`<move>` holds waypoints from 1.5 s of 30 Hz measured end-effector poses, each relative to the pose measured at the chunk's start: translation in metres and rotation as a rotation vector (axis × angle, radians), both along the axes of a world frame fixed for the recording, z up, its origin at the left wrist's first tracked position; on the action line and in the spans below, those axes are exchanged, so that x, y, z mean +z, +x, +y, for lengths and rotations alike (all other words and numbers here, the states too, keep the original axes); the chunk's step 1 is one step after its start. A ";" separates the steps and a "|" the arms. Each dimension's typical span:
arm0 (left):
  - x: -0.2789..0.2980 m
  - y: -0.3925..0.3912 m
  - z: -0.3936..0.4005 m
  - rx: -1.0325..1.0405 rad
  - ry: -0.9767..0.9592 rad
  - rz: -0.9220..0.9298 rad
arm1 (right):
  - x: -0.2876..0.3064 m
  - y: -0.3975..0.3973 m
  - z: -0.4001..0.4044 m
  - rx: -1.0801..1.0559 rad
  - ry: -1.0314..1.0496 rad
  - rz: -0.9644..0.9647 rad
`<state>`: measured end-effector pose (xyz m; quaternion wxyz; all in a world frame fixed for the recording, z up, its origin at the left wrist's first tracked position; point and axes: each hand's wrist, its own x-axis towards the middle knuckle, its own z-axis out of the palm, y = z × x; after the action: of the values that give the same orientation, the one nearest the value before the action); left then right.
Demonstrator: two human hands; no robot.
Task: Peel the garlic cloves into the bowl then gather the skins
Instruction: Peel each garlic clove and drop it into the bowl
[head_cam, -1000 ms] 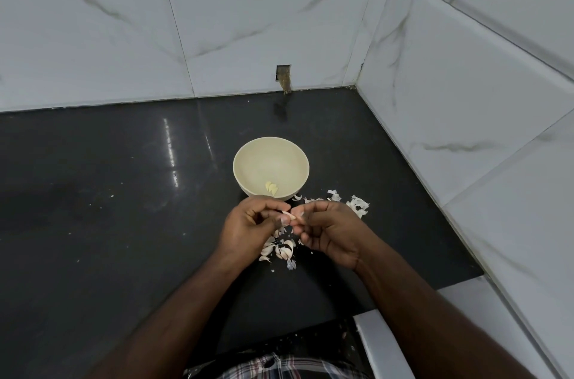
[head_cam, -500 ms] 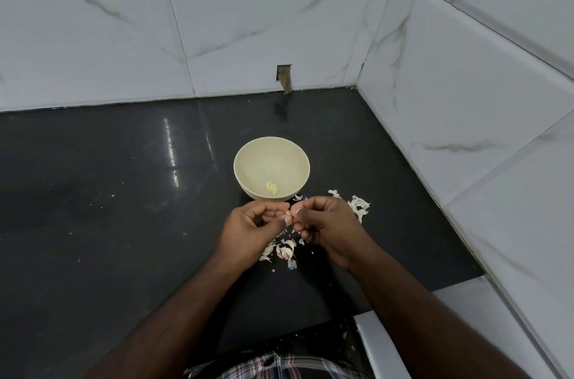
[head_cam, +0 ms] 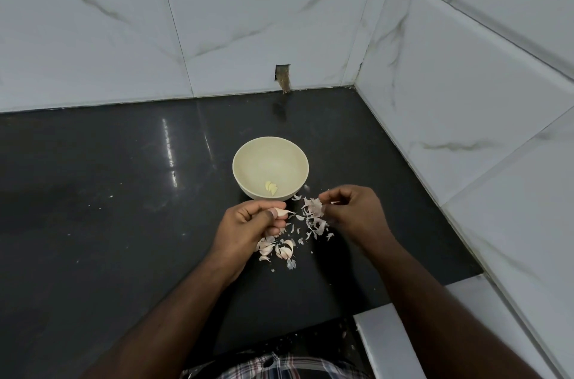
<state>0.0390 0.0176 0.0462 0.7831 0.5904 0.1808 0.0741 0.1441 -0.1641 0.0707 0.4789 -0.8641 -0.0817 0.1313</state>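
A cream bowl [head_cam: 245, 155] stands on the black counter, with a few peeled garlic cloves [head_cam: 271, 188] at its bottom. Just in front of it my left hand [head_cam: 248, 226] pinches a garlic clove [head_cam: 281, 212] between thumb and fingers. To its right my right hand [head_cam: 357, 214] holds a strip of garlic skin [head_cam: 314, 207] at the fingertips. Unpeeled cloves [head_cam: 278, 248] lie in a small heap under my left hand. Loose skins [head_cam: 316, 225] are scattered between the two hands.
The black counter [head_cam: 108, 207] meets white tiled walls behind and on the right. A small cut-out hole [head_cam: 282, 77] sits in the back wall. A white ledge [head_cam: 388, 344] borders the counter at the lower right. Skin flakes lie around the bowl's right side.
The hands were joined on the clove; now my right hand has pulled away to the right with a piece of skin, while my left keeps the clove.
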 end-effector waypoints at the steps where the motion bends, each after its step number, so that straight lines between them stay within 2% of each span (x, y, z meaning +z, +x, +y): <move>1: 0.000 0.000 0.000 -0.003 0.005 0.003 | 0.001 0.001 0.000 0.023 -0.082 -0.063; 3: -0.001 0.001 0.000 -0.007 0.020 0.008 | 0.007 0.000 0.001 0.093 -0.124 -0.158; 6: -0.001 0.003 -0.001 -0.005 0.035 0.018 | 0.013 -0.014 0.012 0.241 -0.025 -0.100; 9: -0.001 0.005 -0.001 0.007 0.033 0.028 | 0.009 -0.025 0.025 0.335 -0.060 -0.082; 13: -0.002 0.004 0.000 0.006 0.017 0.025 | 0.001 -0.028 0.029 0.234 0.015 -0.075; 21: -0.005 0.002 0.004 -0.027 0.028 0.017 | -0.003 -0.028 0.032 0.260 -0.014 -0.073; 30: -0.005 0.001 0.004 -0.073 0.048 -0.041 | 0.009 -0.027 0.032 0.208 0.235 0.349; 36: -0.005 0.002 0.004 -0.031 0.062 -0.019 | 0.012 -0.026 0.034 0.143 0.324 0.476; 41: -0.004 0.000 0.004 -0.038 0.081 -0.034 | 0.014 -0.022 0.032 0.111 0.407 0.699; 45: -0.004 0.000 0.003 -0.038 0.091 -0.042 | 0.011 -0.022 0.032 0.130 0.391 0.774</move>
<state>0.0388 0.0211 0.0421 0.7604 0.6270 0.1494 0.0796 0.1222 -0.1322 0.0815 0.6196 -0.6374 0.0263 0.4573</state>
